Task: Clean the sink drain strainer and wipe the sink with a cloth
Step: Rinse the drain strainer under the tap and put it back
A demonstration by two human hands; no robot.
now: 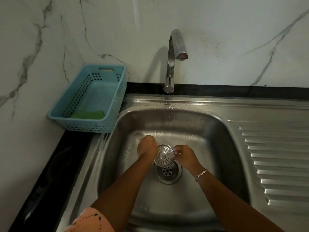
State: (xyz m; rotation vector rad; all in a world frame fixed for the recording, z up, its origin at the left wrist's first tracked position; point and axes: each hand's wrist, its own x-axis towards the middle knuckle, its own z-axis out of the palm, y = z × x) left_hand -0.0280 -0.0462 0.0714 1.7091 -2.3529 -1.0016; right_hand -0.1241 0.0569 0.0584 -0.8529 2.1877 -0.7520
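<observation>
The strainer (164,155), a thin slotted steel disc with a centre knob, is held tilted in the air just above the drain (167,172), lifted out of it and between both hands. The left hand (147,148), just left of the drain, has its fingers curled round the disc's left edge, though the fingertips are hidden behind it. The right hand (184,155), just right of the drain, pinches the right rim between thumb and fingertips. The disc looks light and stiff, and it is probably slick when wet, with a thin rim. Holding opposite edges, as now, or the knob seems the surest grip while scrubbing. The sink (217,148) around the drain shows droplets on its basin. Well up and left of the drain, on the counter, a blue basket (117,97) holds only a green pad (87,114), lying flat at its near end and possibly the wiping cloth. The tap (172,64) stands beyond the drain
</observation>
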